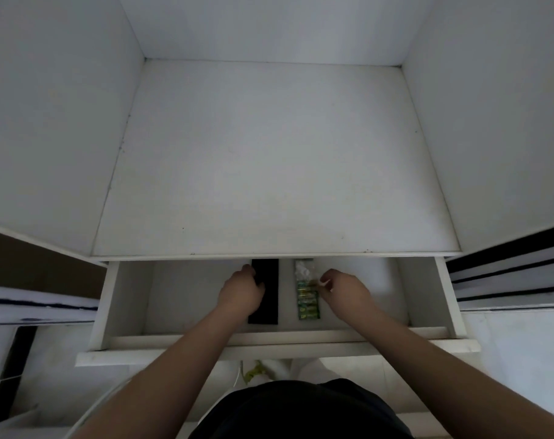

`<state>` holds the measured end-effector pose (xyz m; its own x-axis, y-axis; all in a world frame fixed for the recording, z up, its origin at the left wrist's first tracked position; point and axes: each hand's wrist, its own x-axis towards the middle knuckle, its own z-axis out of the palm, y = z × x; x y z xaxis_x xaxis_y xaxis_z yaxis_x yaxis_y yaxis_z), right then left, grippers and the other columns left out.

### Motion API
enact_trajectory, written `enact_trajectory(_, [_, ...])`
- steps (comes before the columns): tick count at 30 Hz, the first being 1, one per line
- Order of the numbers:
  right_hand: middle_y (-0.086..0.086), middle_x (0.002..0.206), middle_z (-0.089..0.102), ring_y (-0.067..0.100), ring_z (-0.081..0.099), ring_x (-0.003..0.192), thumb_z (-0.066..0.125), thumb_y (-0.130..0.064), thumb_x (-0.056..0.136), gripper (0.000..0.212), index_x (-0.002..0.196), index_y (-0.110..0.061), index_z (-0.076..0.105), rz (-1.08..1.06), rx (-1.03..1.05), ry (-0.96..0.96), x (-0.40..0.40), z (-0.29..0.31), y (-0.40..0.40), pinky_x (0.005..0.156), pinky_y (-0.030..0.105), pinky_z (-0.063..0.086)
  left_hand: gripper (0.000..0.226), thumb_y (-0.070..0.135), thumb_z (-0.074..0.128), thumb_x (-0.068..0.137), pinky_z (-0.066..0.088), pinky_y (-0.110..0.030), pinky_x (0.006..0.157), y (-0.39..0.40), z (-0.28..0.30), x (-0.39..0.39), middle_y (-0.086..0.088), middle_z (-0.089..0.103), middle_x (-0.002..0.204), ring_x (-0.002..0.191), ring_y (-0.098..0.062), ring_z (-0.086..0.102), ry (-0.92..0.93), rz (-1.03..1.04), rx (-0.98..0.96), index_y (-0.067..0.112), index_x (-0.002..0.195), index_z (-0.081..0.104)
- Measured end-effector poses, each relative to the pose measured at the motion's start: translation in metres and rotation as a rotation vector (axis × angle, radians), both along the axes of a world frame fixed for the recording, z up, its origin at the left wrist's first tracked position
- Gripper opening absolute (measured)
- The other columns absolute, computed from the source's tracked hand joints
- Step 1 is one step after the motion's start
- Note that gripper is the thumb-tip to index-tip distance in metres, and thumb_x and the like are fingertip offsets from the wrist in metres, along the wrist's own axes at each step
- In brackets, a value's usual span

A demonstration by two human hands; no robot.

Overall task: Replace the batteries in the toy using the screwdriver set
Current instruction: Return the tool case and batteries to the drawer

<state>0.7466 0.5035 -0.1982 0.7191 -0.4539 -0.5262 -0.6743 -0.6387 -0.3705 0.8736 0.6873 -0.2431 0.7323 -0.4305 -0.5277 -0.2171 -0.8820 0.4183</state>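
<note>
We find 1 white drawer [117,308] pulled out beneath a bare white shelf [269,160]. It holds 2 items, lying side by side near its middle and not touching.

Item 1 is a long black case [267,299], flat on the drawer floor with its length running front to back; its far end sits under the shelf edge. We cannot read any marking on it, so we cannot confirm it as the screwdriver set.

Item 2 is a strip pack of green batteries [308,304], just right of the case, also lying front to back, with crumpled clear wrapping at its far end.

Our left hand [241,293] lies over the left edge of the black case, fingers curled onto it in a grasp. Our right hand [343,291] pinches the right side of the battery pack between thumb and fingertips near its upper half.

The toy is not identifiable in this view.
</note>
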Motion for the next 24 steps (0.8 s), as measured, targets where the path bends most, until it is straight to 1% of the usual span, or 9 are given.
enact_trajectory(3, [-0.005,0.102,0.066,0.011,0.061,0.092,0.054,-0.033,0.095,0.023,0.111,-0.021,0.065,0.088,0.052,-0.19,-0.024,0.03,0.011,0.081,0.025,0.048,0.036,0.032,0.057,0.094,0.05,-0.029,0.083,0.007,0.034,-0.017,-0.005,0.062,0.114,0.099,-0.019,0.06,-0.013,-0.117,-0.2,0.017,0.126,0.054])
enact_trajectory(6, [-0.017,0.095,0.06,0.0,0.055,0.09,0.052,-0.043,0.093,0.024,0.104,-0.026,0.066,0.187,0.058,-0.35,-0.054,0.048,0.022,0.082,0.018,0.044,0.033,0.038,0.055,0.094,0.048,-0.029,0.09,0.025,0.063,-0.037,0.006,0.057,0.117,0.106,-0.01,0.055,-0.027,-0.281,-0.328,0.026,0.125,0.054])
enact_trajectory(8, [-0.019,0.091,0.059,-0.002,0.052,0.089,0.051,-0.051,0.088,0.032,0.1,-0.026,0.067,0.259,0.029,-0.413,-0.071,0.049,0.024,0.08,0.013,0.04,0.041,0.047,0.053,0.092,0.043,-0.025,0.096,0.042,0.073,-0.045,0.011,0.054,0.123,0.113,-0.006,0.051,-0.05,-0.427,-0.365,0.028,0.128,0.052])
enact_trajectory(11, [-0.018,0.094,0.061,-0.002,0.049,0.089,0.058,-0.053,0.083,0.03,0.099,-0.028,0.066,0.358,0.003,-0.445,-0.089,0.044,0.025,0.079,0.012,0.036,0.057,0.063,0.05,0.082,0.038,-0.022,0.098,0.065,0.071,-0.052,0.011,0.055,0.126,0.115,-0.006,0.05,-0.066,-0.636,-0.385,0.029,0.128,0.054])
enact_trajectory(12, [-0.018,0.095,0.061,-0.001,0.049,0.089,0.06,-0.053,0.082,0.029,0.099,-0.03,0.064,0.38,-0.001,-0.451,-0.094,0.041,0.027,0.079,0.013,0.037,0.055,0.062,0.053,0.081,0.039,-0.021,0.096,0.072,0.066,-0.053,0.011,0.058,0.123,0.112,-0.006,0.051,-0.088,-0.686,-0.4,0.03,0.125,0.056])
enact_trajectory(14, [-0.014,0.095,0.061,0.003,0.049,0.09,0.06,-0.049,0.081,0.026,0.099,-0.031,0.062,0.411,-0.048,-0.477,-0.101,0.034,0.031,0.079,0.014,0.037,0.042,0.053,0.057,0.081,0.043,-0.019,0.089,0.082,0.053,-0.054,0.01,0.063,0.113,0.104,-0.005,0.052,-0.205,-0.765,-0.454,0.031,0.117,0.059])
enact_trajectory(17, [-0.011,0.092,0.063,0.007,0.05,0.086,0.06,-0.041,0.079,0.022,0.096,-0.027,0.064,0.407,-0.162,-0.535,-0.104,0.026,0.039,0.076,0.016,0.037,0.034,0.043,0.052,0.081,0.039,-0.019,0.086,0.084,0.045,-0.057,0.01,0.067,0.101,0.098,-0.006,0.051,-0.363,-0.824,-0.5,0.027,0.108,0.063])
enact_trajectory(21, [-0.01,0.09,0.062,0.011,0.05,0.086,0.074,-0.03,0.07,0.026,0.094,-0.026,0.064,0.341,-0.302,-0.572,-0.102,0.017,0.043,0.076,0.02,0.034,0.032,0.039,0.053,0.082,0.036,-0.023,0.088,0.081,0.044,-0.056,0.008,0.067,0.1,0.096,-0.009,0.054,-0.543,-0.85,-0.503,0.024,0.108,0.064])
enact_trajectory(24, [-0.009,0.09,0.062,0.013,0.047,0.089,0.082,-0.029,0.067,0.028,0.091,-0.028,0.067,0.32,-0.448,-0.573,-0.094,0.02,0.043,0.077,0.024,0.031,0.036,0.031,0.066,0.081,0.039,-0.027,0.088,0.076,0.047,-0.052,0.004,0.063,0.107,0.097,-0.014,0.056,-0.658,-0.811,-0.5,0.024,0.115,0.057])
